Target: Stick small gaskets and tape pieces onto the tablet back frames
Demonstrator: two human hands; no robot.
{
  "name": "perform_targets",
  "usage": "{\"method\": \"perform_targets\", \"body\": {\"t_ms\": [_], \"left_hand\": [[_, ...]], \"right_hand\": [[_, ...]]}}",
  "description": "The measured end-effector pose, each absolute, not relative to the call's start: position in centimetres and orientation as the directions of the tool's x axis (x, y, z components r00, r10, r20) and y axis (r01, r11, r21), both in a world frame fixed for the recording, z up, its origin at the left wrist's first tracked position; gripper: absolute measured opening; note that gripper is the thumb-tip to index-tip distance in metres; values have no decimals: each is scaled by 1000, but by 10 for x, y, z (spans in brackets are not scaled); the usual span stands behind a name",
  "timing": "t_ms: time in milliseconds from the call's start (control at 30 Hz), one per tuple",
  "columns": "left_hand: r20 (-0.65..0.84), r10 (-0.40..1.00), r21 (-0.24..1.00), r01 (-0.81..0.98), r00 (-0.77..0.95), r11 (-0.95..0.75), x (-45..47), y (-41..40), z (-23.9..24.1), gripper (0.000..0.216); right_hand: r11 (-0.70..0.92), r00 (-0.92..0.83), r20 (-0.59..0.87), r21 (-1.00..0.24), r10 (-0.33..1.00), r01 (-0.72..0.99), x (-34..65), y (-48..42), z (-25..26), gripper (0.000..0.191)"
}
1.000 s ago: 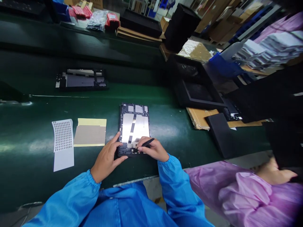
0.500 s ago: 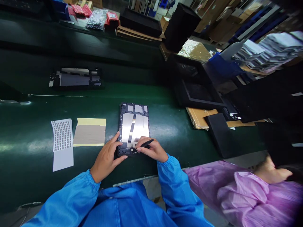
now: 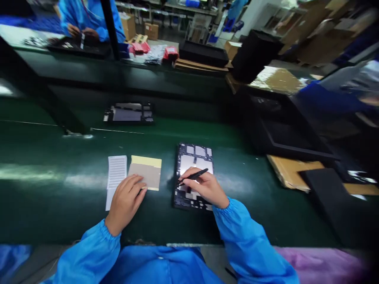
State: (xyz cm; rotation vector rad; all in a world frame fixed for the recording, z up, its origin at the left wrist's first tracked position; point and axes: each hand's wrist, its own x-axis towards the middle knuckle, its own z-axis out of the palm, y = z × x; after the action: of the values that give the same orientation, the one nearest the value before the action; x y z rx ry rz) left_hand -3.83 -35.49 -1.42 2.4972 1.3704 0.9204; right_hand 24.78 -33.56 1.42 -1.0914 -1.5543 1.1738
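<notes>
A black tablet frame (image 3: 194, 157) with silver panels lies on the green belt (image 3: 59, 177) in front of me. My right hand (image 3: 204, 188) rests over its lower half, closed on black tweezers (image 3: 194, 176) whose tip points left. My left hand (image 3: 126, 201) lies to the left with fingers bent down onto the near corner of a tan sheet with yellow edges (image 3: 147, 172). A white sticker sheet (image 3: 116, 173) lies just left of that hand.
A second tablet frame (image 3: 129, 113) lies farther back on the belt. Black trays (image 3: 281, 134), cardboard (image 3: 288, 171) and a black foam pad (image 3: 334, 201) crowd the right. A person in blue (image 3: 85, 19) works at the far bench. A purple sleeve (image 3: 322, 264) shows at bottom right.
My head turned, shifting the view right and up. My left hand left the frame's corner and moved left onto the tan sheet. My right hand rose slightly with the tweezers.
</notes>
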Motion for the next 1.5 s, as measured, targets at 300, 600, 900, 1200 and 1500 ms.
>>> {"method": "perform_targets", "body": {"t_ms": [300, 600, 900, 1200, 1500], "left_hand": [[263, 817, 328, 749, 514, -576, -36, -314, -37, 28], [281, 811, 309, 752, 513, -583, -37, -316, -38, 28], [277, 817, 300, 762, 505, -573, -37, -317, -40, 29], [376, 800, 379, 710, 468, -594, -33, -322, -40, 29], [290, 741, 564, 517, 606, -644, 47, -369, -39, 83]], "right_hand": [[0, -293, -48, -987, 955, 162, 181, -242, -24, 39], [-27, -297, -74, -987, 952, 161, 182, -245, -27, 38], [-48, -283, -74, -994, 956, 100, 177, -245, -19, 46], [50, -214, 13, -985, 977, 166, 272, -345, 18, 28], [178, -119, 155, -959, 981, 222, 315, -404, -17, 22]]}}
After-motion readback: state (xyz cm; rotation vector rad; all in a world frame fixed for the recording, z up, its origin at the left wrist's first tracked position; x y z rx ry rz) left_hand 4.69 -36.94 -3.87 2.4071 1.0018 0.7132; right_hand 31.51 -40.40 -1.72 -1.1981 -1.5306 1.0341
